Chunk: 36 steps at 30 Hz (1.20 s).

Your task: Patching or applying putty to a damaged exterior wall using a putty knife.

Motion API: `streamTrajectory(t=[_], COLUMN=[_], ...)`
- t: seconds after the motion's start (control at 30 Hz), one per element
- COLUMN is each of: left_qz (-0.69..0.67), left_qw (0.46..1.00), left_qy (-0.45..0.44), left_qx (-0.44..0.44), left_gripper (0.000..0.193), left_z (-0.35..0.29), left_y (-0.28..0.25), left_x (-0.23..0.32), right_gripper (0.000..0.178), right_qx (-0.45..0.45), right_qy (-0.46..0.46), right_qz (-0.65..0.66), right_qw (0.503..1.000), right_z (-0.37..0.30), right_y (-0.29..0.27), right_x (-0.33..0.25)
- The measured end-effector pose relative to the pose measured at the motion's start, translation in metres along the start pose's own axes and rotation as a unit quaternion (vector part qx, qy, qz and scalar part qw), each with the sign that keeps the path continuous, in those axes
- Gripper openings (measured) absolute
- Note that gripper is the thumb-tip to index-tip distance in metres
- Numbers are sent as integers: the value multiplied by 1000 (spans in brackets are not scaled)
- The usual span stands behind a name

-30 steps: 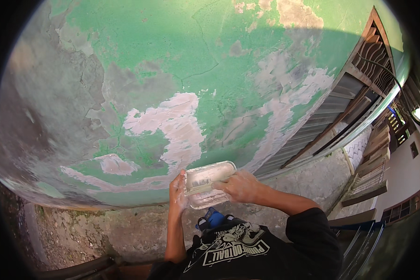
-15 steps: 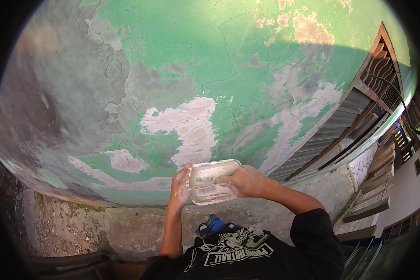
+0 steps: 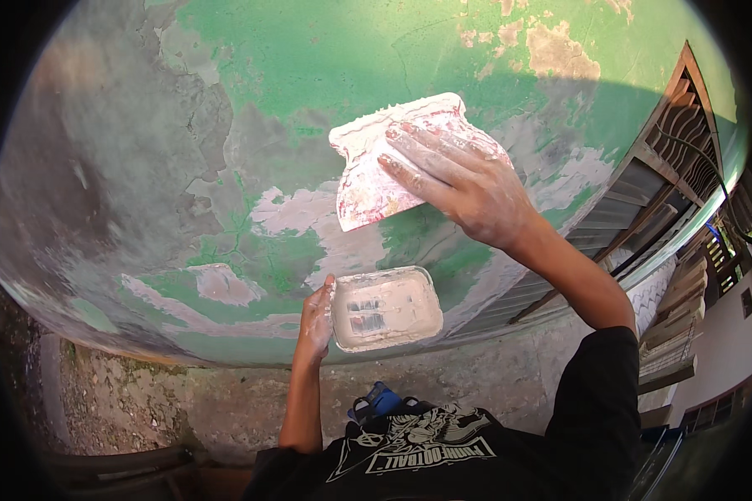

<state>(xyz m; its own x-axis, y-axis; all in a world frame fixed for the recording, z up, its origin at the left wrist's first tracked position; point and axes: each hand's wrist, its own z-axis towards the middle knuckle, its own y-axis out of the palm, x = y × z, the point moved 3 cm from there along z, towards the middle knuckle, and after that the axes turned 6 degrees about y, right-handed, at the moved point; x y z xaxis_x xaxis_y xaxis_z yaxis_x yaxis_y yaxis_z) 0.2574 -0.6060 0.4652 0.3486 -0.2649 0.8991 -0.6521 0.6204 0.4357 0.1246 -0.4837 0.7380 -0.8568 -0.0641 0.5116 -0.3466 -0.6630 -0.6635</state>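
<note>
My right hand (image 3: 459, 179) is raised against the green wall (image 3: 326, 75) and presses a flat plastic scraper (image 3: 376, 159) smeared with white putty onto it. My fingers lie spread across the scraper's back. Lower down, my left hand (image 3: 316, 321) grips the left edge of a clear rectangular plastic tub (image 3: 386, 307) coated inside with white putty, held just in front of the wall. Both hands are dusted white.
The wall has peeling green paint with grey and whitish patches (image 3: 226, 284). A rough concrete ledge (image 3: 184, 401) runs below it. A barred window with a wooden frame (image 3: 668, 167) stands at the right. My dark shirt (image 3: 426, 455) fills the lower edge.
My right hand has lifted away from the tub and gone up to the wall with the scraper. The tub stays in my left hand, now seen face-on.
</note>
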Motion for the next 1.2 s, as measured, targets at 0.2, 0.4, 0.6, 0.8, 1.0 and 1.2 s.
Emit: streamTrajectory(t=[0.2, 0.4, 0.6, 0.8, 1.0, 1.2], left_qz=[-7, -12, -15, -23, -14, -21], left_qw=[1000, 1000, 1000, 999, 999, 999], left_qy=[-16, -27, 16, -16, -15, -16], left_qx=[4, 5, 22, 29, 40, 45], left_gripper=[49, 49, 48, 47, 44, 44], left_z=[-1, -2, -7, -15, -5, -17], left_y=[1, -2, -16, -11, -17, -22], left_x=[-20, -23, -33, -32, -57, -53], right_gripper=[56, 54, 48, 49, 52, 49], right_qx=[19, 3, 14, 84, 89, 110], right_qy=[-23, 0, 21, 25, 64, 115], right_qz=[-28, -11, 33, 9, 34, 98], right_qw=[999, 1000, 999, 996, 993, 982], right_z=[-14, -43, -77, -16, -41, -81], right_y=[60, 93, 87, 40, 104, 117], right_x=[18, 17, 5, 12, 11, -17])
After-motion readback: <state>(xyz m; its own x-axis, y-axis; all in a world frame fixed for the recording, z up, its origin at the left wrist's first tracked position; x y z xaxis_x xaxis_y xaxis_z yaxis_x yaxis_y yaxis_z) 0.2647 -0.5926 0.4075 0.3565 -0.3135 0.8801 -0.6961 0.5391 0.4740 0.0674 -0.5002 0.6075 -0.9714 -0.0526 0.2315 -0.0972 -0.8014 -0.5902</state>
